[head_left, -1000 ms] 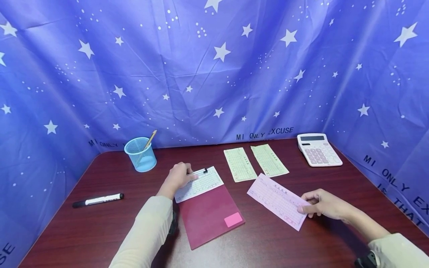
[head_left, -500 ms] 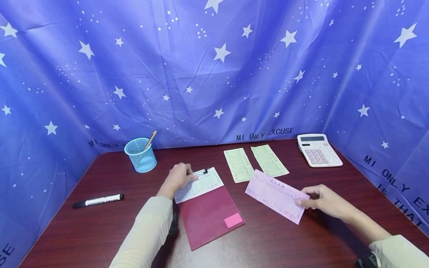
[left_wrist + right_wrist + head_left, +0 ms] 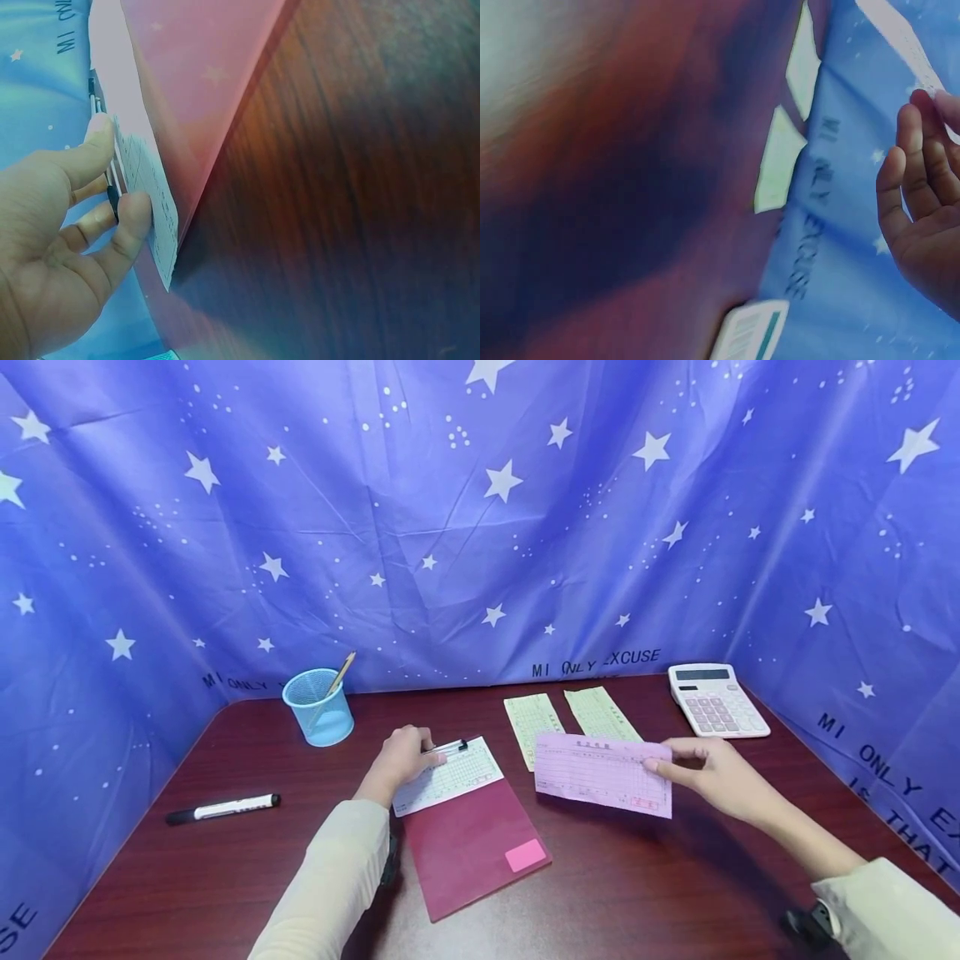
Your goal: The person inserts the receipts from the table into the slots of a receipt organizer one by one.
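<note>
Head view, left fingers (image 3: 423,737) gripping partly hidden clip (image 3: 462,746), right fingers (image 3: 687,747) pinching pink slip (image 3: 600,773)

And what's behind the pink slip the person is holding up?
In the head view, the left green slip and right green slip stick out behind the pink slip. Part of each is covered and can't be seen.

The tabletop (image 3: 637,893) is dark reddish-brown with a streaky wood grain and a glossy sheen towards the near side. A maroon clipboard (image 3: 468,860) lies aslant near its middle, with a black-and-white marker (image 3: 223,810) well apart to the left. Along the back stand a light-blue mesh cup (image 3: 326,718) at left and a white calculator (image 3: 718,702) at right. Between them lie a left green slip (image 3: 531,722) and a right green slip (image 3: 603,714), side by side; their near ends are partly hidden, so exactly where they stop is hard to tell.
</note>
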The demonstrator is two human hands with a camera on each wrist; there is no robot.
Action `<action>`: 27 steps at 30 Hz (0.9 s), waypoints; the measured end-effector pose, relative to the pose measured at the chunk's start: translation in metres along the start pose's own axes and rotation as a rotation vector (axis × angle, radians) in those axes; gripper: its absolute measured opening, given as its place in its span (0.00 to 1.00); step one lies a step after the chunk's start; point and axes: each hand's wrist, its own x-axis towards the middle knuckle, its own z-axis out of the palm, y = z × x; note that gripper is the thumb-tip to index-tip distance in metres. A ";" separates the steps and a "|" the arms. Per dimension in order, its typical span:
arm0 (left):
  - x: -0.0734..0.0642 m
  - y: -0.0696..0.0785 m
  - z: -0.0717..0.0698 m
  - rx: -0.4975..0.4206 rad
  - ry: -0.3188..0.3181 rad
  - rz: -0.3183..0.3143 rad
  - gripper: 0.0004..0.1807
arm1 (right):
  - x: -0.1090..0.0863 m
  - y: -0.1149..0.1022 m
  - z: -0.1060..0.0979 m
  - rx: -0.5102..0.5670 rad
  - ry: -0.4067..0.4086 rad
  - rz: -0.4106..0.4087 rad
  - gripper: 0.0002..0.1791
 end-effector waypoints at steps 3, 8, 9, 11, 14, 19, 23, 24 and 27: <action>0.000 0.000 0.000 0.001 -0.008 -0.003 0.12 | 0.012 -0.013 0.005 0.036 -0.019 -0.039 0.05; 0.002 -0.002 0.002 0.002 -0.004 -0.007 0.12 | 0.035 -0.031 0.022 0.151 -0.092 -0.066 0.04; 0.003 -0.003 0.003 0.001 -0.001 -0.005 0.12 | 0.040 -0.034 0.026 0.178 -0.113 -0.064 0.04; 0.003 -0.004 0.003 0.006 0.007 0.006 0.12 | 0.049 -0.039 0.036 0.217 -0.154 -0.049 0.06; 0.003 -0.004 0.003 0.014 0.015 0.028 0.12 | 0.061 -0.045 0.052 0.273 -0.213 -0.031 0.07; 0.001 -0.003 0.001 0.024 0.034 0.053 0.13 | 0.077 -0.052 0.081 0.331 -0.301 -0.009 0.09; 0.000 -0.001 0.001 0.023 0.039 0.054 0.14 | 0.089 -0.058 0.103 0.363 -0.376 0.025 0.11; 0.000 -0.001 0.001 0.022 0.038 0.053 0.14 | 0.092 -0.060 0.108 0.363 -0.389 0.034 0.11; 0.000 -0.002 0.001 0.030 0.031 0.053 0.14 | 0.100 -0.065 0.123 0.359 -0.412 0.071 0.12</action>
